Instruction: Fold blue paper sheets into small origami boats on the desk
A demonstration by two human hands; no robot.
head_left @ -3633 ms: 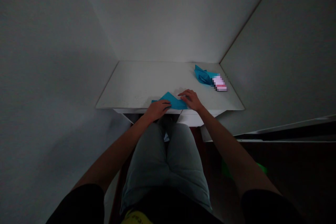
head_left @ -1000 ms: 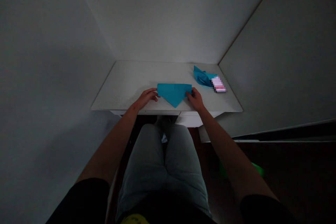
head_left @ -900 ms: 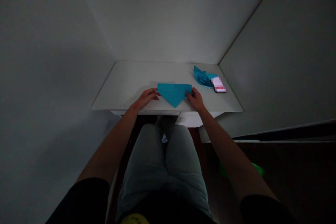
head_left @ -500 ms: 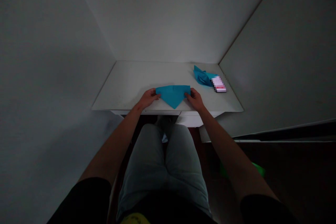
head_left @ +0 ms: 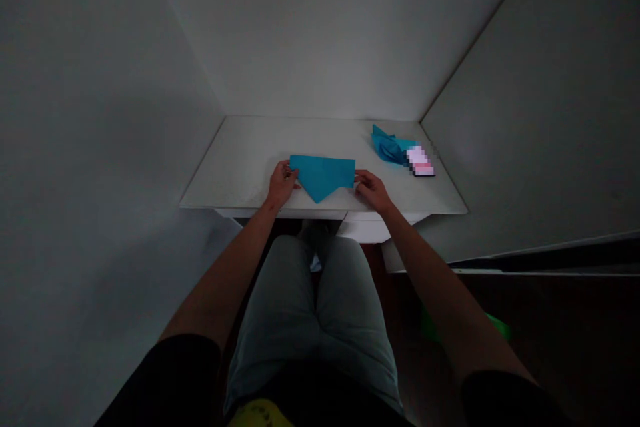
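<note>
A blue folded sheet [head_left: 323,177], paper or cloth I cannot tell, is at the front middle of the white table. Its upper edge is straight and its lower side comes to a point towards me. My left hand [head_left: 283,183] pinches the sheet's left end, thumb over the front and fingers at the back. At the right end, my right hand [head_left: 371,189] has its fingers apart, with the fingertips beside the edge and no grip on it.
The white table [head_left: 250,147] stands between walls. On its right side lies a crumpled blue piece [head_left: 389,147] with a phone [head_left: 421,161] against it, its screen pixelated. A drawer [head_left: 367,230] is under the front edge. Something green [head_left: 497,327] is on the dark floor.
The sheet has shifted slightly left and tilted, its right end now lower and out of my right hand's pinch. My left hand has turned more upright and still holds the left end.
</note>
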